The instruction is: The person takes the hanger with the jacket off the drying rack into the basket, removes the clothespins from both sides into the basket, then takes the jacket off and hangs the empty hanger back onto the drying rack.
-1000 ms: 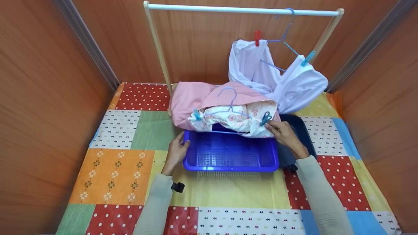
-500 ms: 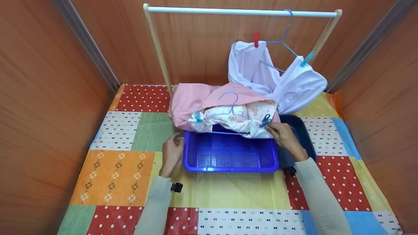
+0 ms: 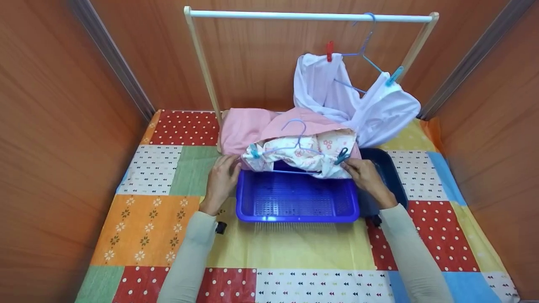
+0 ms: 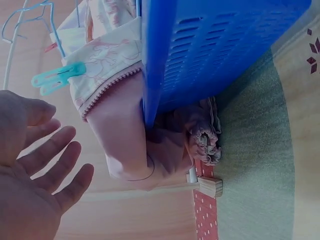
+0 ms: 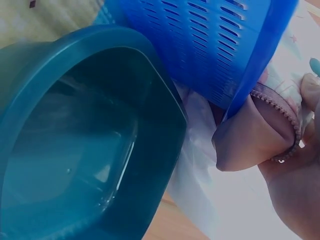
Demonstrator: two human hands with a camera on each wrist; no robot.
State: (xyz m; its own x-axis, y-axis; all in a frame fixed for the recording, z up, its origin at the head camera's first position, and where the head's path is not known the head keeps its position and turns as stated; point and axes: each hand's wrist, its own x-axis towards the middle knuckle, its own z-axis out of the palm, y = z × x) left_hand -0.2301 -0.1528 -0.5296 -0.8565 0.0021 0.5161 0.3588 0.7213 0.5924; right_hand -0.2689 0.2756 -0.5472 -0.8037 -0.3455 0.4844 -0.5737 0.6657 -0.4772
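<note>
A pink garment (image 3: 246,128) with a floral lining (image 3: 297,153) lies over the back of a blue basket (image 3: 297,218). A lilac wire hanger (image 3: 300,134) is fastened to its waist edge by a light-blue clothespin (image 3: 254,151) on the left and a dark clothespin (image 3: 342,156) on the right. My right hand (image 3: 367,179) pinches the garment's edge just below the dark clothespin. Beside the garment's left corner is my left hand (image 3: 221,179). In the left wrist view its fingers (image 4: 55,155) are spread and relaxed, apart from the turquoise clothespin (image 4: 59,77).
A rack with a white bar (image 3: 273,15) stands behind. White clothing (image 3: 320,84) hangs there from a hanger, with red (image 3: 329,51) and blue (image 3: 394,76) clothespins. Right of the basket, partly behind my forearm, sits a dark basin (image 5: 110,37). Wooden panels (image 3: 54,139) enclose the sides.
My left hand has let go of the basket's left rim and moved up to the garment's left corner. My right hand keeps its pinch on the garment, nearly still.
</note>
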